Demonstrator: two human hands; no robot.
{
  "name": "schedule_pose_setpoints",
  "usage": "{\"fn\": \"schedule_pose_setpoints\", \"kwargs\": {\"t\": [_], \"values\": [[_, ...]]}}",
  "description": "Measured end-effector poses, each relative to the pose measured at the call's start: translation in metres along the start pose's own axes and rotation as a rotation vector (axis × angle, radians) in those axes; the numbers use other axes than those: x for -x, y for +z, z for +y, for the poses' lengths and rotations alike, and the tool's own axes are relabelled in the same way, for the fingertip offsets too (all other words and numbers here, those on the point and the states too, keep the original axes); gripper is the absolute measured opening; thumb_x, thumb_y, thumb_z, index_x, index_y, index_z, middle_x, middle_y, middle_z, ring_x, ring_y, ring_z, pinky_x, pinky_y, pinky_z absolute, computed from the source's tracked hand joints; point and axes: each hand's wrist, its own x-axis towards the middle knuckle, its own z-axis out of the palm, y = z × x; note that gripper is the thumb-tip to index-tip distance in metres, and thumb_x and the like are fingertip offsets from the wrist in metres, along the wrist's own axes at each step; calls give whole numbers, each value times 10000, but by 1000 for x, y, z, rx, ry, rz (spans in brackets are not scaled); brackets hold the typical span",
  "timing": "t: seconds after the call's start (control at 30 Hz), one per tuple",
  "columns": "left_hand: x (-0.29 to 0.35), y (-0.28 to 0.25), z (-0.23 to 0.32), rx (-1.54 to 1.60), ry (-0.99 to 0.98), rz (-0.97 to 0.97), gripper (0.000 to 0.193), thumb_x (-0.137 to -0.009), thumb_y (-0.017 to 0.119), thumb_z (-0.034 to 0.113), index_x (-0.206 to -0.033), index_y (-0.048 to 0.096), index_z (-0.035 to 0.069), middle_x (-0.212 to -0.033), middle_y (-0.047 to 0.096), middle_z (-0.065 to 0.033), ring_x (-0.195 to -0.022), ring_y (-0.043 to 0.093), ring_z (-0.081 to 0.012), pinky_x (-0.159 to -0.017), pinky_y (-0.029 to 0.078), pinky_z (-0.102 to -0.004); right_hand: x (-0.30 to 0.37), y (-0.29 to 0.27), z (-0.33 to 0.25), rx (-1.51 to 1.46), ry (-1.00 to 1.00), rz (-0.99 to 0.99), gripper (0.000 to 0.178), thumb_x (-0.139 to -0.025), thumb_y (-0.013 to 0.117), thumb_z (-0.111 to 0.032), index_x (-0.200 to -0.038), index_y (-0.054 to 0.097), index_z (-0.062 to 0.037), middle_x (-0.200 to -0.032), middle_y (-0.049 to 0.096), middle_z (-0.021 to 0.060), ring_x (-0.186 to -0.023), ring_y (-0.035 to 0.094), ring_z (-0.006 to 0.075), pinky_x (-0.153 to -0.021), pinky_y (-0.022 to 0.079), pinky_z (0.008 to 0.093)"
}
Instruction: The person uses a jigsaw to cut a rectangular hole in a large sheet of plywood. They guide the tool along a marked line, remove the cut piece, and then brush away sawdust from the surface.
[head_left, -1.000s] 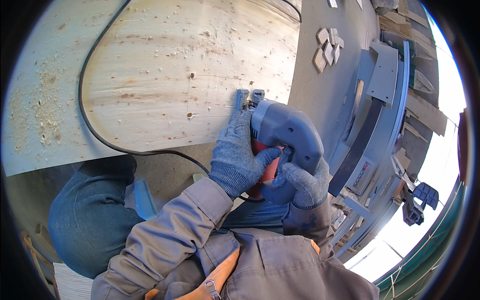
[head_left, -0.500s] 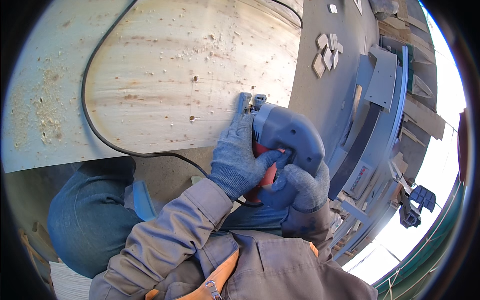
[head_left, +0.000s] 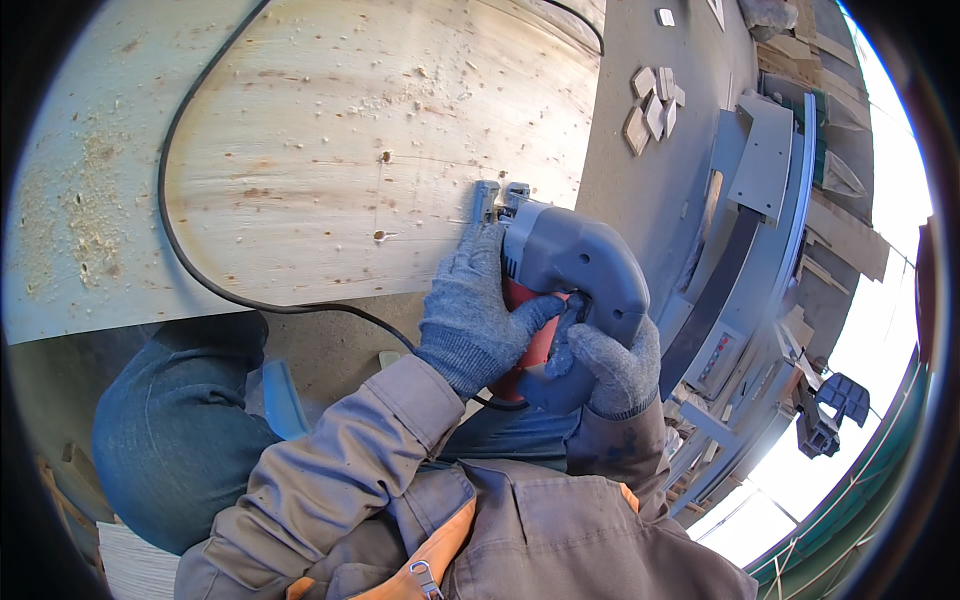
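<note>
A grey and red jigsaw [head_left: 580, 255] lies tilted at the near right corner of a pale plywood sheet [head_left: 300, 190], its metal foot against the wood. My left hand [head_left: 465, 310], in a grey knit glove, wraps around the tool's body close behind the foot. Around the rear handle my right hand [head_left: 615, 365], gloved too, is closed. The blade is hidden from sight. Two dark-edged holes joined by a thin line show in the plywood left of the saw. A black power cord [head_left: 175, 200] loops from the tool's rear over the sheet.
Sawdust [head_left: 95, 220] and chips are scattered over the sheet. Several small cut wood pieces [head_left: 655, 110] lie on the floor beyond its right edge. Long grey machinery [head_left: 735, 250] stands at the right, with stacked boards behind. My bent knee [head_left: 180, 430] is under the sheet's near edge.
The jigsaw and both hands have shifted very slightly, with the foot a little farther up the sheet. Both hands keep their hold. The view has moved a touch.
</note>
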Motion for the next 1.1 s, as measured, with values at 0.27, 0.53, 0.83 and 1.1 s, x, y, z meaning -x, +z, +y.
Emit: {"fn": "schedule_pose_setpoints", "kwargs": {"t": [0.27,0.53,0.83,1.1], "values": [[-3,-2,0,13,-9,-23,933,-785,902,481,-1446,467,-15,-1219,649,-263,-1150,652,-410,-1029,510,-504,-1,2,1,-48,-10,7,465,-821,753,-52,-1253,643,78,-985,728,135,-778,736,219,-693,627,341],[-6,-5,5,-15,-7,-35,919,-787,902,463,-1445,470,-11,-1239,647,-264,-1174,647,-412,-1051,499,-498,-2,4,-3,-3,-1,27,466,-819,754,-59,-1254,646,68,-1008,725,125,-803,725,198,-727,612,324],[-7,1,-2,-5,32,25,905,-784,906,459,-1433,490,-15,-1206,666,-261,-1132,673,-405,-1014,527,-493,-6,0,-3,-9,-30,3,485,-802,773,-53,-1257,652,66,-1049,729,121,-844,722,192,-752,603,326],[-10,-3,2,10,15,-1,906,-787,903,465,-1436,489,-12,-1216,666,-264,-1139,675,-408,-1010,530,-493,-8,-1,-5,-3,-18,5,495,-802,765,-43,-1266,638,74,-1026,733,125,-819,725,202,-735,601,327]]}}
